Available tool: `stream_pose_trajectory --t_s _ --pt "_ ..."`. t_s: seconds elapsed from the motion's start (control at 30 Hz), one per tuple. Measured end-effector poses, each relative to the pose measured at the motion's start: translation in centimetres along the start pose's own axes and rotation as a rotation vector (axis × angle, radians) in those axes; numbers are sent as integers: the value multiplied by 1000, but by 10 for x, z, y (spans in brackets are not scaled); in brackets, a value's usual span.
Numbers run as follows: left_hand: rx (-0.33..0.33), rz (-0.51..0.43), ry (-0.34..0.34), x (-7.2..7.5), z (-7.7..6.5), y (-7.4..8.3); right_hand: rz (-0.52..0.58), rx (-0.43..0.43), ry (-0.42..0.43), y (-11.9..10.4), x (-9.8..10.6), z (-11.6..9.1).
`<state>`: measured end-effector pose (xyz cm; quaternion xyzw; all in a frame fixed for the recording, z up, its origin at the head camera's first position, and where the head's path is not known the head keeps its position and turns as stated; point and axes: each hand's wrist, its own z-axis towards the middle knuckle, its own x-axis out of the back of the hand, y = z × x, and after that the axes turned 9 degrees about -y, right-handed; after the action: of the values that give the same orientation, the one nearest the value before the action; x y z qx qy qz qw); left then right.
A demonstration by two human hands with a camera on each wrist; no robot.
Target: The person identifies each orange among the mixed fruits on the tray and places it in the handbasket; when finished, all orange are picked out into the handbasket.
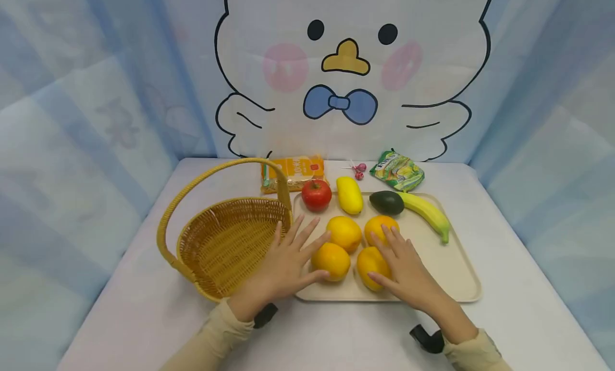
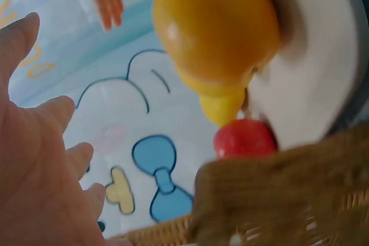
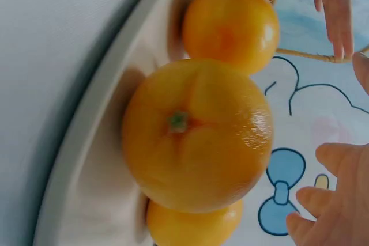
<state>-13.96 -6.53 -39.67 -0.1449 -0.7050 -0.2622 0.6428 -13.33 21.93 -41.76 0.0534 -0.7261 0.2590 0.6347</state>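
My left hand (image 1: 288, 264) is spread open with its palm down, between the wicker basket (image 1: 202, 237) and the oranges (image 1: 331, 262) on the beige tray (image 1: 447, 275). My right hand (image 1: 405, 269), fingers fanned out, overlaps two oranges at the tray's middle in the head view. Nothing is held by either one. In the right wrist view a large orange (image 3: 196, 136) sits well apart from the fingers. The left wrist view likewise shows a gap between the fingers and an orange (image 2: 216, 24).
Along the tray's back lie a red apple (image 1: 316, 195), a yellow mango-like fruit (image 1: 349, 195), a dark green avocado (image 1: 386, 203) and a banana (image 1: 427, 216). Behind stand an orange packet (image 1: 300, 169), lollipops (image 1: 359, 171) and a green bag (image 1: 399, 171). The basket's tall handle (image 1: 168, 216) arches up.
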Motion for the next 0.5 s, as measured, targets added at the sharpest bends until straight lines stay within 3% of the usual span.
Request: stream_pose_trajectory --t_s 0.13,0.23,0.33,0.43,0.5 --pt "7 -13 94 17 -20 -10 130 7 7 -1 4 0" --pt "-38 -28 238 30 -40 -18 228 4 0 -1 4 -2" --pt "-148 -60 492 42 -61 -28 308 11 6 -1 1 -4" --pt "-279 -70 815 52 -80 -38 362 17 22 -1 -4 -5" --pt "-307 -70 1022 57 -93 -45 390 8 23 -2 -7 -5"
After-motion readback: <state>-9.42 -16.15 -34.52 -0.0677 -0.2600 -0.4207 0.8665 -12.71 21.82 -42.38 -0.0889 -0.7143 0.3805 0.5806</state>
